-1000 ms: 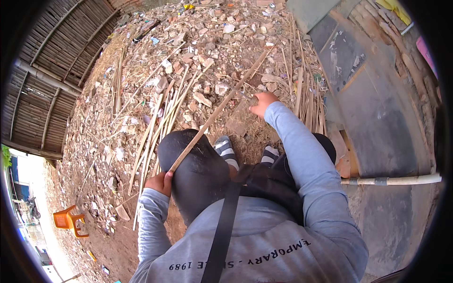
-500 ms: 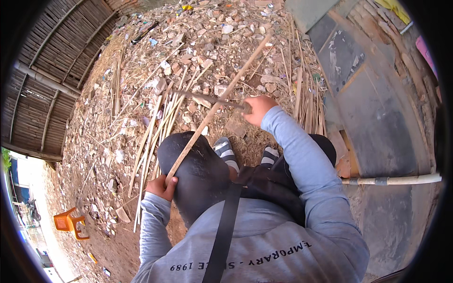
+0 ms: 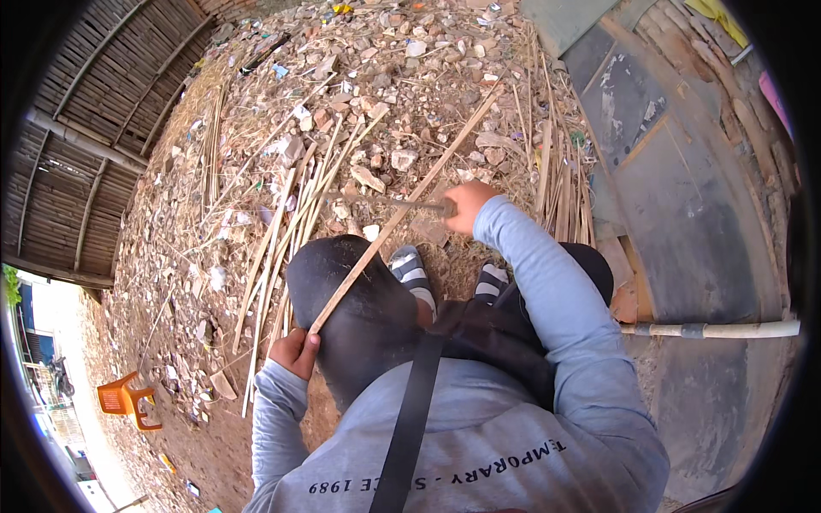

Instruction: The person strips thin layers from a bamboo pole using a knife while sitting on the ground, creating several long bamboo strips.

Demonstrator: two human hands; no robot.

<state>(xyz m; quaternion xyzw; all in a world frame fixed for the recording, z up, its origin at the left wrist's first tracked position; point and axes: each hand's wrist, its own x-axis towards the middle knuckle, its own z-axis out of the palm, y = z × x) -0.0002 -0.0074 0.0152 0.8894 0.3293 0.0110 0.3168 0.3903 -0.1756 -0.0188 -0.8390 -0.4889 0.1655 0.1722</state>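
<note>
A long bamboo strip (image 3: 409, 208) slants across my left thigh, its far end pointing up and to the right. My left hand (image 3: 295, 352) pinches the near end of that strip beside my knee. In my right hand (image 3: 469, 207) is the handle of a long-bladed knife (image 3: 402, 203), closed in the fingers. The dark blade points left and crosses the strip beyond my knee; its tip is hard to make out against the ground. Beside my left leg lies a bundle of pale split bamboo strips (image 3: 295, 222).
Stones and litter cover the ground (image 3: 368, 77). More strips (image 3: 560, 188) lie at the right, beside dark panels (image 3: 684, 222) and a pale pole (image 3: 727, 329). An orange plastic chair (image 3: 128, 400) stands at the lower left, a woven bamboo wall (image 3: 94, 94) at the upper left.
The bamboo strip has turned slightly, its far end lower and to the right. The knife has shifted a little, its blade now more level. My left hand has moved slightly down.
</note>
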